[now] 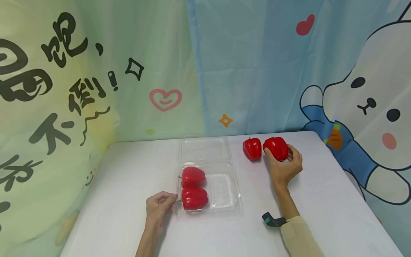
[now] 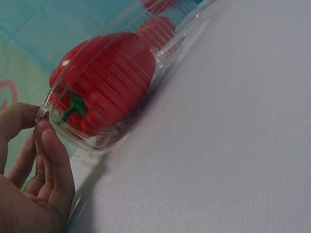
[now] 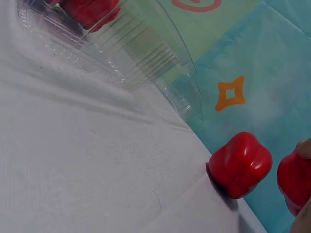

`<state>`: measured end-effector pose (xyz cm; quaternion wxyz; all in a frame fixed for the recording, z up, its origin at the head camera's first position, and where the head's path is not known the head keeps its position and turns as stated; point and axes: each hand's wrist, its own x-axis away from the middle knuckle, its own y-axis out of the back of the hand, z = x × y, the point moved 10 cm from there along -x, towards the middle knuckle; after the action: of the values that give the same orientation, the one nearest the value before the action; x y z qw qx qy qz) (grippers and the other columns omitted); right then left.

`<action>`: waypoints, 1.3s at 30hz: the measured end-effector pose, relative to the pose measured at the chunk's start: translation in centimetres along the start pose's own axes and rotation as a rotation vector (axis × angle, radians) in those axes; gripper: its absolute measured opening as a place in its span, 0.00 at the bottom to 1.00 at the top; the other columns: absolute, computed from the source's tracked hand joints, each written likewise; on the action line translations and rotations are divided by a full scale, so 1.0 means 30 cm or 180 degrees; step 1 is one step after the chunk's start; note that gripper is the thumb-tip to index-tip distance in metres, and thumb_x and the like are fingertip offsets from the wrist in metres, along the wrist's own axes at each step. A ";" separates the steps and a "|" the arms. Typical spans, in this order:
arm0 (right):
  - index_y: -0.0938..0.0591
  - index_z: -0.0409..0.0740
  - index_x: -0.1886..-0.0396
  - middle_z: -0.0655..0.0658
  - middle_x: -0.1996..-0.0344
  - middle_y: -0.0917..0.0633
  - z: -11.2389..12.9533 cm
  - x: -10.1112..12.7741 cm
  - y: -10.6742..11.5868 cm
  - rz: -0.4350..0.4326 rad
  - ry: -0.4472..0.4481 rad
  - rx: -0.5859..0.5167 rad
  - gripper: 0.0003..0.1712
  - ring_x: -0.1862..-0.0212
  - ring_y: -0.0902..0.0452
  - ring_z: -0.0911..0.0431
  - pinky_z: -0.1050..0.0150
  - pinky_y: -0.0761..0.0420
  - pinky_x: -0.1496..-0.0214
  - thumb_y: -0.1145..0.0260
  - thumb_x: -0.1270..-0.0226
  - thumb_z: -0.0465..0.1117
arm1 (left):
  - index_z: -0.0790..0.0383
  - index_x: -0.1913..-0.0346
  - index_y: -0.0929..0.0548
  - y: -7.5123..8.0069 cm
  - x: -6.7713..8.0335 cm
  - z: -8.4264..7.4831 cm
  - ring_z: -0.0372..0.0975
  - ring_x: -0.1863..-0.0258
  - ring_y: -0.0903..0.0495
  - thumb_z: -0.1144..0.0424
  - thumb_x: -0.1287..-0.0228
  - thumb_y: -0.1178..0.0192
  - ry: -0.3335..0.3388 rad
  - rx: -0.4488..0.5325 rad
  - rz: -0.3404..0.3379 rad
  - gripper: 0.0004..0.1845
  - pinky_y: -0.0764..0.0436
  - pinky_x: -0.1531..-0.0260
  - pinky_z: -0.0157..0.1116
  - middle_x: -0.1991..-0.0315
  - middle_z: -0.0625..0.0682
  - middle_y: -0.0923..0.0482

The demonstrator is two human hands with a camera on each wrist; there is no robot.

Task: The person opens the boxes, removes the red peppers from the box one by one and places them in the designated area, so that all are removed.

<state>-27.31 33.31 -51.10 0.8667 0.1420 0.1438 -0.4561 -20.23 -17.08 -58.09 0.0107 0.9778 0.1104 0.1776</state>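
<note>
A clear plastic clamshell box [image 1: 221,205] lies with its lid folded back on the white table. Two red bell peppers [image 1: 193,177] sit side by side in its left half, stems to the left. My left hand [image 1: 159,207] pinches the box's left rim near the front corner, thumb against fingers, as the left wrist view shows close up. At the back right, my right hand [image 1: 285,166] grips another red bell pepper [image 1: 276,148] between thumb and fingers. Just left of it a further red bell pepper [image 1: 252,149] stands on the table; the right wrist view shows both.
The clear lid [image 1: 205,150] lies flat behind the box, toward the curtain [image 1: 231,64] printed with cartoons and lettering. A dark strap-like piece [image 1: 273,220] juts from the right sleeve over the white table [image 1: 118,200].
</note>
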 end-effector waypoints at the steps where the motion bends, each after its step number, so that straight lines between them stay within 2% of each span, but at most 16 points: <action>1: 0.16 0.46 0.32 0.46 0.36 0.14 -0.003 -0.002 0.001 -0.0018 -0.0014 0.0019 0.40 0.42 0.26 0.69 0.66 0.20 0.38 0.13 0.42 0.51 | 0.58 0.66 0.10 0.000 0.000 0.000 0.34 0.76 0.17 0.67 0.35 0.26 0.0004 0.0002 0.0001 0.03 0.16 0.71 0.28 0.74 0.46 0.11; 9: 0.19 0.49 0.30 0.48 0.33 0.16 -0.041 -0.016 -0.002 0.0002 -0.0204 0.0185 0.41 0.36 0.25 0.63 0.58 0.17 0.31 0.14 0.41 0.52 | 0.56 0.66 0.09 0.000 -0.004 0.005 0.34 0.75 0.17 0.66 0.35 0.26 0.0028 -0.0066 -0.0021 0.03 0.17 0.70 0.29 0.74 0.45 0.10; 15: 0.22 0.50 0.28 0.47 0.30 0.18 -0.077 -0.019 -0.019 0.0062 -0.0451 0.0183 0.42 0.31 0.26 0.58 0.50 0.18 0.26 0.14 0.39 0.52 | 0.56 0.67 0.10 -0.001 -0.006 0.006 0.34 0.75 0.17 0.67 0.36 0.26 0.0026 -0.0068 -0.0036 0.03 0.16 0.69 0.29 0.74 0.45 0.10; 20: 0.24 0.49 0.26 0.46 0.28 0.20 -0.096 -0.021 -0.035 0.0117 -0.0594 0.0194 0.43 0.27 0.28 0.55 0.47 0.19 0.24 0.16 0.37 0.53 | 0.57 0.67 0.09 -0.002 -0.003 0.004 0.34 0.75 0.17 0.67 0.37 0.26 0.0009 -0.0053 -0.0037 0.03 0.16 0.70 0.29 0.74 0.45 0.10; 39: 0.27 0.45 0.25 0.43 0.26 0.23 -0.152 -0.032 -0.066 0.0216 -0.0608 0.0371 0.45 0.25 0.30 0.50 0.44 0.21 0.23 0.17 0.36 0.51 | 0.58 0.66 0.09 0.001 0.003 -0.008 0.34 0.75 0.16 0.67 0.36 0.26 -0.0021 -0.0080 -0.0043 0.02 0.16 0.70 0.29 0.73 0.46 0.10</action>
<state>-30.03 34.67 -55.17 0.8816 0.1528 0.0289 -0.4456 -20.24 -17.10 -57.83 0.0246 0.9774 0.1147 0.1757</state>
